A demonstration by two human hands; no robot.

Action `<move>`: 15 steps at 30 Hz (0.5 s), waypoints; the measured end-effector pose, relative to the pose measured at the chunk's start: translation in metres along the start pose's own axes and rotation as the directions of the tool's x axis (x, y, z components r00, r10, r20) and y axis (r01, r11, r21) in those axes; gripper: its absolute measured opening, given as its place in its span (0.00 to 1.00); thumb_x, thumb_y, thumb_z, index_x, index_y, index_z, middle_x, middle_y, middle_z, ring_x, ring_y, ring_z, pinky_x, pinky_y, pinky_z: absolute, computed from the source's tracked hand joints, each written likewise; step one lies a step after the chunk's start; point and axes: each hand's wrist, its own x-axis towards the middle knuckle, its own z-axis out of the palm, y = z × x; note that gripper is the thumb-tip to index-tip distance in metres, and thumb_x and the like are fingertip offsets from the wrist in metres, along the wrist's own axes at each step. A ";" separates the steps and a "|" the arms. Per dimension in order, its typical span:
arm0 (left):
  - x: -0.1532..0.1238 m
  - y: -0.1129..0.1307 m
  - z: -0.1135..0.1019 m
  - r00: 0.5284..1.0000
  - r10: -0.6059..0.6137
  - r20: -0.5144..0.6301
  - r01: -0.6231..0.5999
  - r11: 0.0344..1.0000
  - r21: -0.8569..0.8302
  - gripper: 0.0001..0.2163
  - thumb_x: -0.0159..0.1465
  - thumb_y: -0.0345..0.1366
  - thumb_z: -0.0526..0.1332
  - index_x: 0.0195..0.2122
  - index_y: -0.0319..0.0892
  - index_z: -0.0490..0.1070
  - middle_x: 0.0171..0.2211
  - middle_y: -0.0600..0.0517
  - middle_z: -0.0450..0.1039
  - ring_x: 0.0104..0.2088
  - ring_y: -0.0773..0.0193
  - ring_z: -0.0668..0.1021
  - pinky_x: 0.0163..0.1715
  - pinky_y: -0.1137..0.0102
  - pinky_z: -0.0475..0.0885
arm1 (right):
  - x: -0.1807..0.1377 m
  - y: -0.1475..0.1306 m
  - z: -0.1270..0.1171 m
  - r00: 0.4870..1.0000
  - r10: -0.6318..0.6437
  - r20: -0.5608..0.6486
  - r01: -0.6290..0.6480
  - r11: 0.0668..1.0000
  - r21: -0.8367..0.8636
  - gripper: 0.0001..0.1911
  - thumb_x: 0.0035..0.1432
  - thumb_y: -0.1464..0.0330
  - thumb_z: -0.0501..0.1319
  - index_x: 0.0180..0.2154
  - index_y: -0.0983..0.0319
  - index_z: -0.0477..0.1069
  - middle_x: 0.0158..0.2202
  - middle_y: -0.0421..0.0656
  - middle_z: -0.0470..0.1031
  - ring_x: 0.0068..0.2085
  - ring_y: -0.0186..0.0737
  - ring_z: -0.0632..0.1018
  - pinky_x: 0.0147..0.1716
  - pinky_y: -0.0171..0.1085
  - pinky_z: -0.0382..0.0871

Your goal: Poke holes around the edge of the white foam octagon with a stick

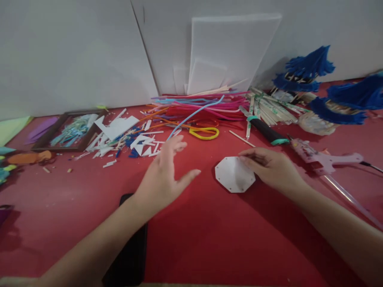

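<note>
A white octagonal card (235, 174) with small holes near its edge is pinched at its upper right by my right hand (266, 165). My left hand (167, 173) is raised over the red table to the left of the card, thumb and fingers apart. A light blue pipe cleaner (196, 113) runs from the pile down to behind my left fingers; whether they touch it is hidden. Under my left forearm lies a black phone-like slab (131, 247).
Behind are pink pipe cleaners (221, 109), yellow-handled scissors (205, 133) and wooden sticks (269, 109). A black-and-green-handled tool (266, 129) and a pink glue gun (326, 157) lie right, below blue fringed figures (308, 67). White scraps (119, 127) and a brown frame (42, 145) lie left.
</note>
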 end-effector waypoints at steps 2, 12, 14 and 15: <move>0.007 -0.011 -0.015 0.998 -0.059 0.021 0.055 0.988 0.143 0.29 0.65 0.43 0.64 0.63 0.43 0.55 0.56 0.40 0.72 0.55 0.49 0.78 0.54 0.53 0.76 | 0.005 0.008 -0.009 0.995 -0.095 -0.038 0.088 0.984 -0.154 0.13 0.61 0.56 0.58 0.34 0.56 0.77 0.33 0.44 0.81 0.32 0.43 0.81 0.31 0.42 0.74; 0.016 -0.101 -0.047 0.992 -0.062 0.111 -0.017 0.801 0.598 0.15 0.69 0.41 0.54 0.53 0.44 0.72 0.50 0.42 0.79 0.54 0.42 0.77 0.57 0.44 0.68 | 0.021 0.051 -0.047 0.947 -0.315 -0.064 0.252 0.850 -0.463 0.11 0.56 0.57 0.63 0.24 0.54 0.71 0.23 0.46 0.74 0.25 0.46 0.71 0.27 0.45 0.60; 0.016 -0.094 -0.046 0.999 -0.034 0.029 0.009 0.790 0.614 0.15 0.69 0.41 0.54 0.52 0.44 0.73 0.52 0.43 0.79 0.58 0.41 0.75 0.59 0.40 0.64 | 0.019 0.054 -0.044 0.939 -0.334 -0.076 0.253 0.827 -0.503 0.12 0.60 0.62 0.59 0.24 0.54 0.69 0.24 0.47 0.74 0.26 0.47 0.72 0.28 0.46 0.60; 0.016 -0.088 -0.044 1.000 -0.020 -0.014 0.024 0.791 0.611 0.15 0.69 0.41 0.54 0.52 0.44 0.73 0.52 0.43 0.79 0.59 0.40 0.73 0.60 0.39 0.63 | 0.017 0.055 -0.042 0.936 -0.338 -0.096 0.240 0.816 -0.527 0.12 0.61 0.65 0.56 0.25 0.54 0.67 0.25 0.48 0.73 0.27 0.48 0.73 0.29 0.46 0.61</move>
